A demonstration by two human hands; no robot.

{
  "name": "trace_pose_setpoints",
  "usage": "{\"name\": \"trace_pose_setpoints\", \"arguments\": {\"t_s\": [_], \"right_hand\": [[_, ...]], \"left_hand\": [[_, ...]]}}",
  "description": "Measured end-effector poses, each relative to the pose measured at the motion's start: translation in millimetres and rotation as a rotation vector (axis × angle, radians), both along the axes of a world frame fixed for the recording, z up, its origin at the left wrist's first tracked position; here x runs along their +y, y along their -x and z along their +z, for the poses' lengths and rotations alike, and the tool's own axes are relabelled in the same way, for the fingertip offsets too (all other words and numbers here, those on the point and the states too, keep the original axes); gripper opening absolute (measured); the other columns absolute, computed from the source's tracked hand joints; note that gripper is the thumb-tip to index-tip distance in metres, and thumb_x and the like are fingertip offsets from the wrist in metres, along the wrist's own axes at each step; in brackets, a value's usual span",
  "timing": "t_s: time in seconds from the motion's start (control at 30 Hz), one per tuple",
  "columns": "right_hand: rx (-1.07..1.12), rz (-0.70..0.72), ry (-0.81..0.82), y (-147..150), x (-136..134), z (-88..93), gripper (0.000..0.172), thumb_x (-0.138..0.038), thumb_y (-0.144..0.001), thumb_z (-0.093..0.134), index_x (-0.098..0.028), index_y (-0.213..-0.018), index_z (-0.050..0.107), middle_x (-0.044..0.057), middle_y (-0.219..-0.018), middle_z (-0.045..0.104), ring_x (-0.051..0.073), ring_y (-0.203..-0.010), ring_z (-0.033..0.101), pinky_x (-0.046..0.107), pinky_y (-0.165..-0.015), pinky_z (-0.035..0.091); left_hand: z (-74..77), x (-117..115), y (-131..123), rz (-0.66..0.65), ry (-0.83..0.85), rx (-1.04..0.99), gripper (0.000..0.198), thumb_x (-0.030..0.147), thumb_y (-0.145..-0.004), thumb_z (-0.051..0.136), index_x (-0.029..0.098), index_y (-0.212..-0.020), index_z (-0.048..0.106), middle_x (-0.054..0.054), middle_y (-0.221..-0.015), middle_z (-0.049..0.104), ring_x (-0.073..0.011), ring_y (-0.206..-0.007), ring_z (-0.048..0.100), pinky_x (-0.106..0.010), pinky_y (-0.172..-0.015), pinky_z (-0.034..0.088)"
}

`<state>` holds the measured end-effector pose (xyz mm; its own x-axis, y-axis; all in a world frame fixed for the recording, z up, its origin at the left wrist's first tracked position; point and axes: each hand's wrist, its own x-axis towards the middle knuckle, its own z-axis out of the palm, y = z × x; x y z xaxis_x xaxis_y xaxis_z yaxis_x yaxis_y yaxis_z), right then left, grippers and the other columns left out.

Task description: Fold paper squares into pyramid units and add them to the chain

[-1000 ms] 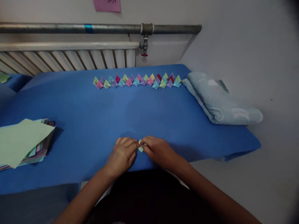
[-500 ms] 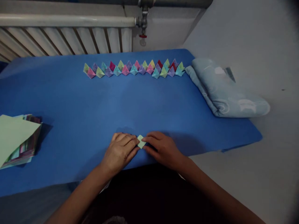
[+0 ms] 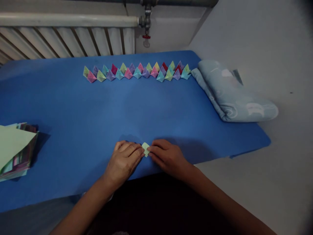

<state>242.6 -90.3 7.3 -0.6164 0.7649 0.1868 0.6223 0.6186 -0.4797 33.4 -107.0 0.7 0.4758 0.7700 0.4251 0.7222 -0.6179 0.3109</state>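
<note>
A small pale green folded paper (image 3: 145,148) lies near the front edge of the blue surface, between my hands. My left hand (image 3: 124,160) grips its left corner, fingers pressed together. My right hand (image 3: 168,157) pinches its right side between thumb and fingertips. The fingers cover both side corners of the paper. Farther back, folded paper pieces (image 3: 137,73) in pink, green, blue, purple, red and yellow stand in two staggered rows.
A stack of coloured paper sheets (image 3: 14,147) sits at the left on the blue surface (image 3: 80,114). On the right lies a folded grey-blue cloth (image 3: 234,98). Behind are a white radiator (image 3: 68,21) and a valve with a red handle (image 3: 146,37).
The whole view has shifted slightly. My right fingers have moved a little over the green paper, whose lower edge now looks stepped. Both hands keep hold of it.
</note>
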Motion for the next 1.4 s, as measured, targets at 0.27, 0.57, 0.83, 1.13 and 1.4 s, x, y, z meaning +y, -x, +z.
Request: {"name": "trace_pose_setpoints", "arguments": {"t_s": [0.27, 0.57, 0.83, 1.13, 1.4], "right_hand": [[-0.004, -0.026, -0.053, 2, 0, -1.4, 0.023, -0.025, -0.097, 0.044, -0.018, -0.099, 0.067, 0.009, -0.097, 0.067, 0.017, -0.087, 0.060, 0.028, -0.075, 0.048], [-0.010, -0.131, 0.063, 9, 2, 1.7, 0.027, -0.027, -0.097, 0.044, -0.016, -0.086, 0.066, 0.008, -0.086, 0.065, 0.017, -0.081, 0.059, 0.028, -0.073, 0.044], [-0.030, -0.189, 0.206, 13, 8, 8.9, 0.022, -0.026, -0.095, 0.048, -0.017, -0.081, 0.063, 0.004, -0.082, 0.062, 0.015, -0.076, 0.057, 0.026, -0.068, 0.041], [-0.069, -0.248, 0.243, 19, 11, 13.8, 0.019, -0.023, -0.092, 0.051, -0.017, -0.077, 0.060, 0.003, -0.079, 0.060, 0.013, -0.070, 0.055, 0.026, -0.064, 0.038], [-0.084, -0.275, 0.255, 20, 14, 16.0, 0.020, -0.025, -0.091, 0.052, -0.018, -0.073, 0.057, 0.002, -0.077, 0.059, 0.012, -0.066, 0.053, 0.025, -0.060, 0.034]], "left_hand": [[3.5, -1, -2, 0.009, 0.010, -0.001, 0.013, 0.016, -0.093, 0.053, 0.020, -0.099, 0.064, -0.003, -0.098, 0.073, -0.0169, -0.090, 0.064, -0.036, -0.087, 0.039], [2.8, -1, -7, 0.113, 0.114, -0.045, 0.013, 0.022, -0.094, 0.053, 0.020, -0.092, 0.066, -0.004, -0.094, 0.070, -0.0194, -0.089, 0.059, -0.037, -0.081, 0.038], [8.8, 0, -15, 0.242, 0.263, -0.042, 0.018, 0.028, -0.094, 0.051, 0.021, -0.082, 0.062, -0.001, -0.076, 0.062, -0.0189, -0.077, 0.054, -0.038, -0.076, 0.035], [13.6, 3, -21, 0.314, 0.251, 0.033, 0.016, 0.026, -0.090, 0.051, 0.022, -0.077, 0.059, -0.001, -0.072, 0.063, -0.0200, -0.071, 0.054, -0.037, -0.072, 0.034], [14.2, 7, -22, 0.332, 0.268, 0.051, 0.017, 0.026, -0.088, 0.056, 0.022, -0.071, 0.055, -0.001, -0.068, 0.062, -0.0214, -0.070, 0.055, -0.038, -0.069, 0.034]]}}
